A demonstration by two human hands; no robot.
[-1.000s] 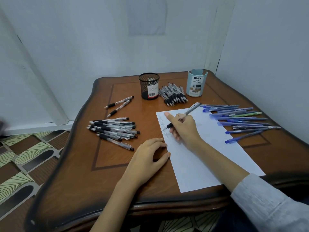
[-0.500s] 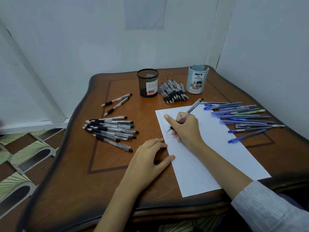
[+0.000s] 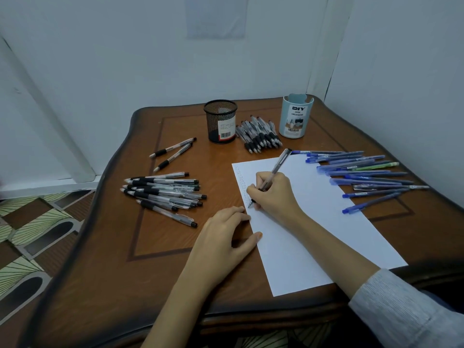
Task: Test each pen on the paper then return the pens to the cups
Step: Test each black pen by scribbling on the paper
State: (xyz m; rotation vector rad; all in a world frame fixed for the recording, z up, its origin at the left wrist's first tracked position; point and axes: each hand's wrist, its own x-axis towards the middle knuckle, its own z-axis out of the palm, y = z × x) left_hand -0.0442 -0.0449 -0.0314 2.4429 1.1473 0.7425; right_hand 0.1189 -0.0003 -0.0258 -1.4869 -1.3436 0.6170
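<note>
My right hand (image 3: 273,194) grips a clear black-tipped pen (image 3: 278,167), whose tip touches the left margin of the white paper (image 3: 326,222), beside a column of small ink marks. My left hand (image 3: 223,242) rests on the table with its thumb and fingertips touching the paper's left edge. Several black pens lie in a pile (image 3: 163,192) at the left, two more (image 3: 173,151) lie above it, and another bunch (image 3: 258,136) sits between the cups. Several blue pens (image 3: 364,174) lie right of the paper. The black mesh cup (image 3: 221,121) and the pale blue cup (image 3: 296,116) stand at the back.
The brown wooden table (image 3: 125,272) stands in a corner, with white walls behind and to the right. A patterned floor (image 3: 30,237) shows to the left. My grey sleeve (image 3: 401,310) covers the right forearm near the table's front edge.
My right hand has slid down the paper's left margin with the pen, towards my left hand. The left hand has stayed at the paper's edge.
</note>
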